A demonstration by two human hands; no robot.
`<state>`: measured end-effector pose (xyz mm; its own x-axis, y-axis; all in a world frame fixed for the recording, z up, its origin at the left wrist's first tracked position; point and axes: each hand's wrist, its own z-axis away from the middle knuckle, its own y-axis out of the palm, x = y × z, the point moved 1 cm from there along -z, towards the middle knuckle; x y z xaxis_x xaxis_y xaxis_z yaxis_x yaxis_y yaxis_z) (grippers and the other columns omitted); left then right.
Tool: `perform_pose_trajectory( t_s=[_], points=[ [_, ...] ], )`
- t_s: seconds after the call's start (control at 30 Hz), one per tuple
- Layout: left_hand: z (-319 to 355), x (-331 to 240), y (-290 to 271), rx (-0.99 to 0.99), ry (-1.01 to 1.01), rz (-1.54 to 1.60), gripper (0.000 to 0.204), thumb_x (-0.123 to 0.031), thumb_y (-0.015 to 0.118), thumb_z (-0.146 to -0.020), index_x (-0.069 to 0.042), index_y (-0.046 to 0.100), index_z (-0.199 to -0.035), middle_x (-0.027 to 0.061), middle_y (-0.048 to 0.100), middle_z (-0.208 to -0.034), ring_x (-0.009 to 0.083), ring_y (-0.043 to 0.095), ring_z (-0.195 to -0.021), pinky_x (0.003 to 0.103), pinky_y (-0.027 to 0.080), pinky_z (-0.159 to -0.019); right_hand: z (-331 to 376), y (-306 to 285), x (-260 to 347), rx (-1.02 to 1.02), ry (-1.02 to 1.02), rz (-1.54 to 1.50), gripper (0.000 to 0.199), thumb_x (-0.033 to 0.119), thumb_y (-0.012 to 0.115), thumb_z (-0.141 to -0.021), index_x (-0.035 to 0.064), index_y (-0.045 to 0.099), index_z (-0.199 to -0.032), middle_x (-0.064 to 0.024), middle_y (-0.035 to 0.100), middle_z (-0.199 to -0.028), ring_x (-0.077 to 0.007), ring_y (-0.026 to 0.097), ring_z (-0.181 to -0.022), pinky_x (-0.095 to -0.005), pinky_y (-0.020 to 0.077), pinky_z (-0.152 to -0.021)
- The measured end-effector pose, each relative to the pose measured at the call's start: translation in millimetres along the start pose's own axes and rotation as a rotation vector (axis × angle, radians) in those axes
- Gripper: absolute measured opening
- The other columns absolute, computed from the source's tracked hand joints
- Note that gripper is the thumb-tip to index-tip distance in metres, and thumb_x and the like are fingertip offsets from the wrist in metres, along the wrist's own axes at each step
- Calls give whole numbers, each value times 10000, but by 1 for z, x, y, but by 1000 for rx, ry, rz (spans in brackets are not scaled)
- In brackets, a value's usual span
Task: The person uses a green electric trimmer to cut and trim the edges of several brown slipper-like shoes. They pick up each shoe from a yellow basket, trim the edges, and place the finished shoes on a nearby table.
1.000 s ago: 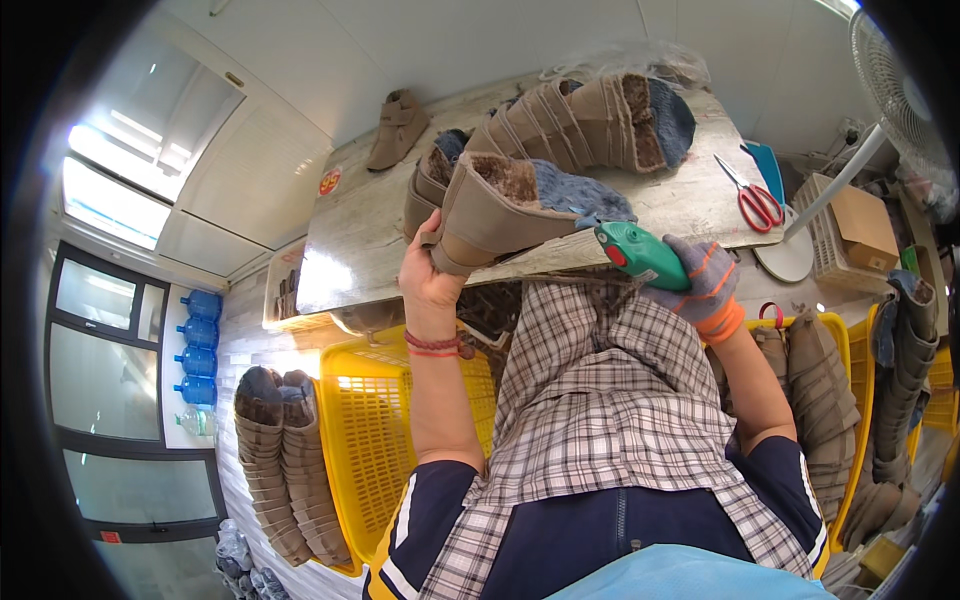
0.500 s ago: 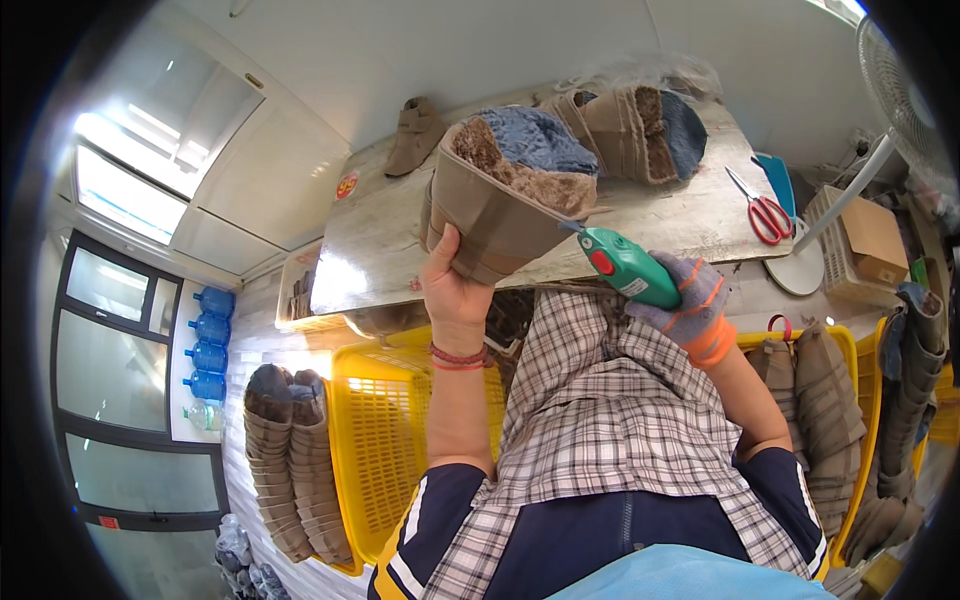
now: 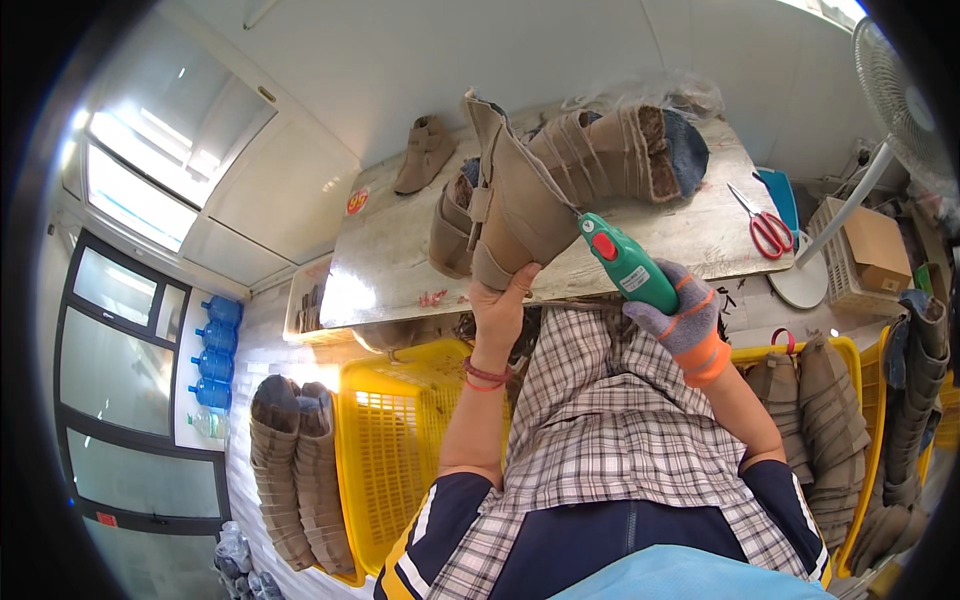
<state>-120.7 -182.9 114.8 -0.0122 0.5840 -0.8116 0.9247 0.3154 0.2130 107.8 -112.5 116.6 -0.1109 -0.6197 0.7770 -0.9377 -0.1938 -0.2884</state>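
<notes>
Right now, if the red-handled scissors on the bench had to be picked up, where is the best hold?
Probably the red handle loops of the scissors, taken from above. They lie flat on the table, blades pointing away toward the wall, loops nearest the person and clear of other things.

A row of boots (image 3: pixel 610 160) is lying on the bench (image 3: pixel 390 270), scissors (image 3: pixel 765 225) sitting at its right end. Crates (image 3: pixel 385 450) are standing before the bench, more boots (image 3: pixel 290 480) lying to their left.

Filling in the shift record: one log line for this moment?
left hand: holds tan boot upright | right hand: gloved, green tool tip at boot | table: more boots
</notes>
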Motion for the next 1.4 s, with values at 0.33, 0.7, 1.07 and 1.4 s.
perform_pose_trajectory(
  t_s=[0.33,0.7,1.07,1.4],
  points=[
    [4,20,7,162,355,-709,230,19,637,-825,38,619,-1053,146,654,-1027,256,629,-935,324,472,-797,1,-3,3,-11,276,-150,491,364,784,-727,3,627,-1020,-71,661,-720,-97,609,-614,-248,490,-568],
    [32,35,-5,162,111,-483,344,82,598,-781,36,586,-1121,163,639,-1066,290,616,-995,374,472,-872,-7,-19,-9,-102,470,-351,369,287,736,-804,-5,615,-994,10,576,-698,-39,491,-601,-194,408,-531],
    [48,-18,-147,-152,-82,734,271,-262,513,-926,-43,511,-766,28,455,-627,142,426,-576,260,364,-518,54,-44,-81,-68,548,-217,223,199,644,-871,22,592,-995,23,539,-684,-41,455,-547,-195,356,-497],
    [71,-66,-227,-429,-41,392,446,-472,526,-904,-30,568,-950,67,563,-767,181,529,-680,295,445,-636,76,-35,-91,49,684,-133,211,219,624,-883,27,573,-953,15,543,-718,-53,462,-579,-203,362,-517]
  ],
)
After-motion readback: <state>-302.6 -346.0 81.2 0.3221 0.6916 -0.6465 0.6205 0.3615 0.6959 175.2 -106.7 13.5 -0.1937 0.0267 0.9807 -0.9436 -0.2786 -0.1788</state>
